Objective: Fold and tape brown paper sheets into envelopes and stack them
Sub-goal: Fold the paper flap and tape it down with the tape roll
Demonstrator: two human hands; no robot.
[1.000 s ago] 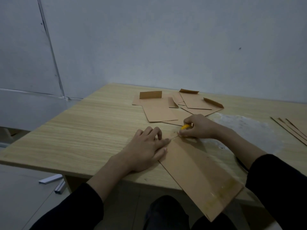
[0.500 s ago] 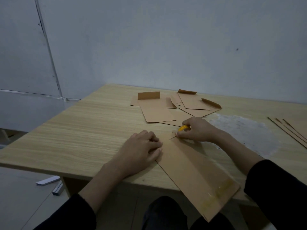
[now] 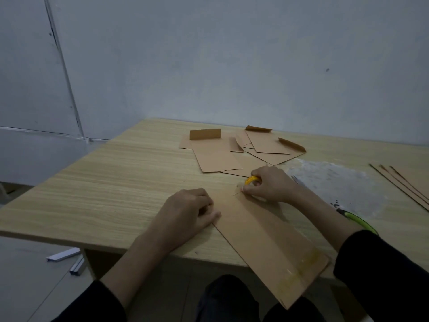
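- Head view: a long rectangular brown paper sheet (image 3: 267, 240) lies flat and slantwise on the pale wood-grain table (image 3: 104, 194). Its near end hangs over the table's front edge at 5 o'clock.
- A glossy yellowish tape strip (image 3: 299, 270) crosses that overhanging end.
- The left hand (image 3: 188, 212) rests on the sheet's 9 o'clock edge with its fingers curled under, holding nothing and pressing the paper down.
- The right hand (image 3: 270, 184) is at the sheet's far corner, at 12 o'clock. It is closed tight around a small yellow tool (image 3: 251, 180), with the fingertips touching the paper.
- Beyond the hands at 12 o'clock is a loose pile of envelopes (image 3: 232, 152) in matte brown paper, overlapping, several with creased flaps standing up.
- At 3 o'clock is a fanned stack of flat sheets (image 3: 408, 182), thin edges showing.
- Between the stack and the right hand lies crinkled clear plastic film (image 3: 336, 182).
- A green-handled object (image 3: 357, 220) shows just beside the right forearm, partly hidden.
- On the floor at 8 o'clock are pale metal strips (image 3: 67, 256).
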